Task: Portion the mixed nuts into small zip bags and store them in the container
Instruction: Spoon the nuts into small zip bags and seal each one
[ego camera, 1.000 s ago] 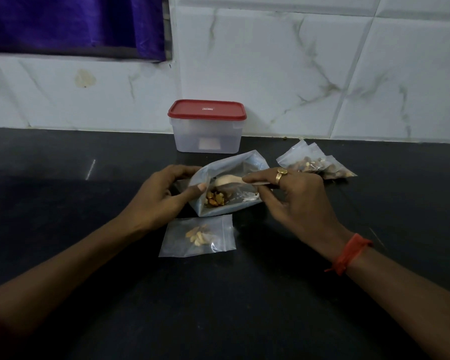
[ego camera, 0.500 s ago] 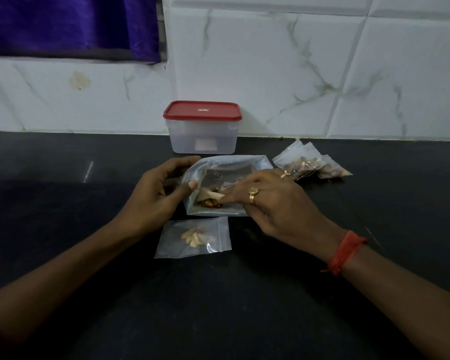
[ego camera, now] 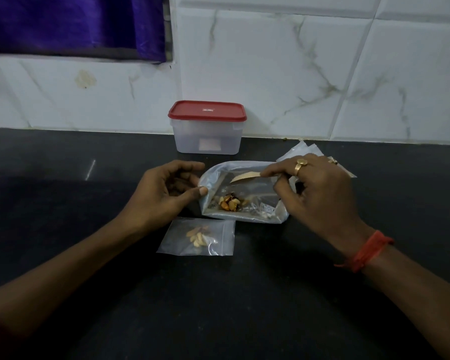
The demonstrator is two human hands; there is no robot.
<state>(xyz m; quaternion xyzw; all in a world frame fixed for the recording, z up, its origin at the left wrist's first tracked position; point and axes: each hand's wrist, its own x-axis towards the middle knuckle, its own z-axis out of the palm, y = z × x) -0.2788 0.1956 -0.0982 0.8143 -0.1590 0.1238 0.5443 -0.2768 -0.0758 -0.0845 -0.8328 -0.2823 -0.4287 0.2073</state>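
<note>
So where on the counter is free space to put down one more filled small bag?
Free: the counter left of the container, and the near strip in front of the small zip bag, between the forearms. Crowded: the middle, where the left hand and right hand work the large bag, filled bags just behind.

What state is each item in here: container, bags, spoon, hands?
container: lid on.
large nut bag: mouth open, few nuts inside.
wooden spoon: held at that bag's mouth.
small zip bag: flat on counter, few nuts inside, seal unclear.
other small bags: partly hidden behind right hand.
left hand: pinches large nut bag's edge.
right hand: holds wooden spoon.
</note>
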